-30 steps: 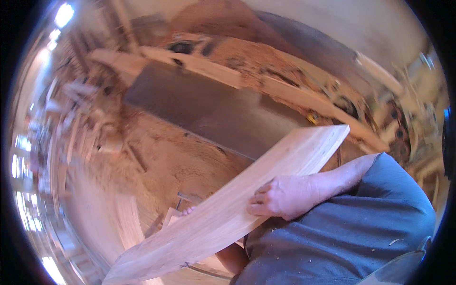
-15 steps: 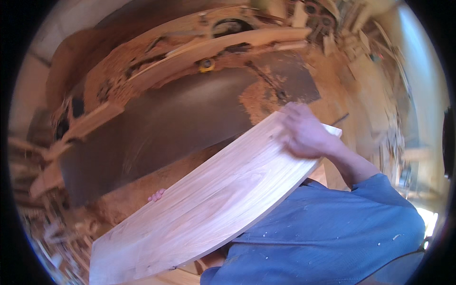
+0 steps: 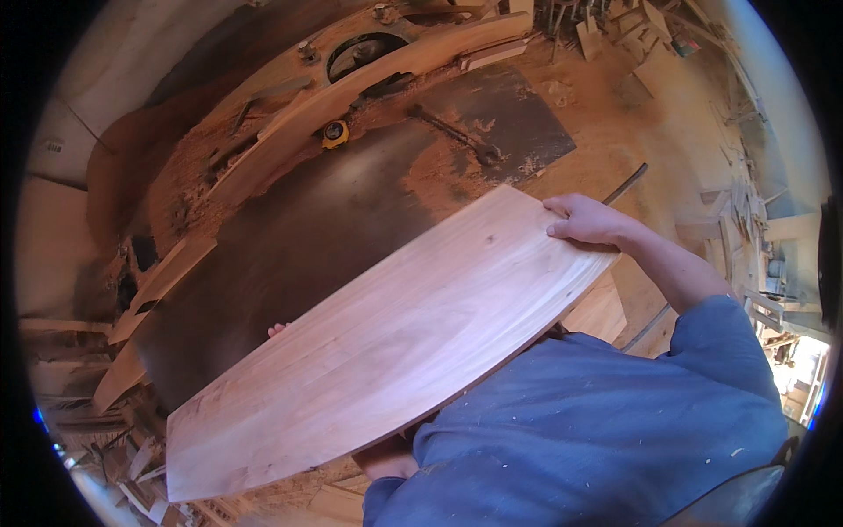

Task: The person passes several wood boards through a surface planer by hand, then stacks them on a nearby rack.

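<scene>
A wide, pale wooden board (image 3: 395, 342) with one curved edge lies across my front, held above a dark metal machine table (image 3: 290, 246). My right hand (image 3: 587, 220) grips the board's far right corner, fingers curled over its top edge. My left hand (image 3: 277, 330) is almost wholly hidden under the board; only fingertips show at its far edge, holding it from below. My blue sleeve and shirt fill the lower right.
A wooden fence beam (image 3: 351, 97) runs along the back of the dusty table, with a yellow tape measure (image 3: 335, 133) beside it. Sawdust covers the floor. Offcuts and wood scraps (image 3: 114, 439) pile at the left and the far right.
The view has swung toward the machine table. The board has turned flatter and wider across my front, and my right hand has shifted from its near edge to its far right corner.
</scene>
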`<action>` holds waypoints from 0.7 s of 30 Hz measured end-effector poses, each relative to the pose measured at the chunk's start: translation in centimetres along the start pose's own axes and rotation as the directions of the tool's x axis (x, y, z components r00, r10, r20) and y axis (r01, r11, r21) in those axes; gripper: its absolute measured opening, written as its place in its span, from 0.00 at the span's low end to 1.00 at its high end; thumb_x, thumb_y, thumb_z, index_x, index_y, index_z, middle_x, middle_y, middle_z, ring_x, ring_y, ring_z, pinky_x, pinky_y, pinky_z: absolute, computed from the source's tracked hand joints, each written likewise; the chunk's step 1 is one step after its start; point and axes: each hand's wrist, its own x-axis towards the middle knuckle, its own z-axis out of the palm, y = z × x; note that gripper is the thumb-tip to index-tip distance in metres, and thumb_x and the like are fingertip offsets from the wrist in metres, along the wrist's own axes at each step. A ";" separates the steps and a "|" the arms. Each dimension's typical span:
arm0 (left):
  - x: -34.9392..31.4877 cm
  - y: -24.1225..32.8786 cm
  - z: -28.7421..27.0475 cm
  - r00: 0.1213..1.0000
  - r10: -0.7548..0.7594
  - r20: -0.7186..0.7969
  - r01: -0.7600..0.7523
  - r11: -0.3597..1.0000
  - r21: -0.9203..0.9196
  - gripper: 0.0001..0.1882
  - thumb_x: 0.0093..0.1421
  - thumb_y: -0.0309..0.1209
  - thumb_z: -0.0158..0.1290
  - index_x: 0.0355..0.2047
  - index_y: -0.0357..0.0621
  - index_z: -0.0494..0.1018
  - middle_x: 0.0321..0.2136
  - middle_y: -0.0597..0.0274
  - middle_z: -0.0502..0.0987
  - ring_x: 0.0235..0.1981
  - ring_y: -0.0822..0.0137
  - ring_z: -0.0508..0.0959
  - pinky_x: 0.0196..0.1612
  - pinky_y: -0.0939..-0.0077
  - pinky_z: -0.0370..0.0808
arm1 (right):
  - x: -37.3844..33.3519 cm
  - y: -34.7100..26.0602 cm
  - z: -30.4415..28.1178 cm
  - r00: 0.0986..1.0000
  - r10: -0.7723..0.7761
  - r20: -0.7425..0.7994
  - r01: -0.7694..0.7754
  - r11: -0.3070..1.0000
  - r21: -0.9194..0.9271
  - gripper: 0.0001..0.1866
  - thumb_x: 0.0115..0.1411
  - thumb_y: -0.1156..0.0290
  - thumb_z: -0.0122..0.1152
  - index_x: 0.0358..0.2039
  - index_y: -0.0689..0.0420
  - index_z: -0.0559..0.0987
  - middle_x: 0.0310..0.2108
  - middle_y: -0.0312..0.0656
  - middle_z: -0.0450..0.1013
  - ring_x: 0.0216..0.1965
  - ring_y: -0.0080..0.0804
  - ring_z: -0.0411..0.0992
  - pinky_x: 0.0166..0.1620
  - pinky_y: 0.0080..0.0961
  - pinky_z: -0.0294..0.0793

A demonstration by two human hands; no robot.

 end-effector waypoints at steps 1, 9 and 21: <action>-0.9 1.1 1.0 0.992 0.042 -0.122 -0.034 0.997 0.067 0.29 0.75 0.49 0.33 0.60 0.40 0.71 0.54 0.54 0.78 0.56 0.52 0.75 0.66 0.48 0.66 | 0.2 -1.5 -0.5 1.000 -0.015 0.014 0.014 0.999 0.052 0.33 0.63 0.62 0.60 0.66 0.64 0.69 0.63 0.57 0.70 0.64 0.53 0.68 0.67 0.37 0.64; -5.9 9.9 4.5 0.681 0.401 -0.613 -0.207 0.908 0.364 0.30 0.74 0.49 0.34 0.61 0.39 0.70 0.56 0.53 0.77 0.57 0.50 0.74 0.66 0.47 0.67 | 8.4 -8.8 4.3 0.905 -0.273 -0.327 0.263 0.962 -0.077 0.27 0.66 0.66 0.55 0.61 0.66 0.69 0.54 0.60 0.75 0.55 0.59 0.74 0.59 0.46 0.72; -4.1 15.8 -0.9 0.617 0.537 -0.575 0.058 0.698 0.714 0.32 0.69 0.45 0.46 0.67 0.38 0.62 0.62 0.47 0.69 0.63 0.47 0.68 0.65 0.42 0.69 | 20.9 -6.1 8.1 0.783 -0.121 -0.611 -0.105 0.941 -0.320 0.30 0.54 0.68 0.63 0.57 0.62 0.71 0.47 0.61 0.77 0.49 0.57 0.77 0.54 0.48 0.75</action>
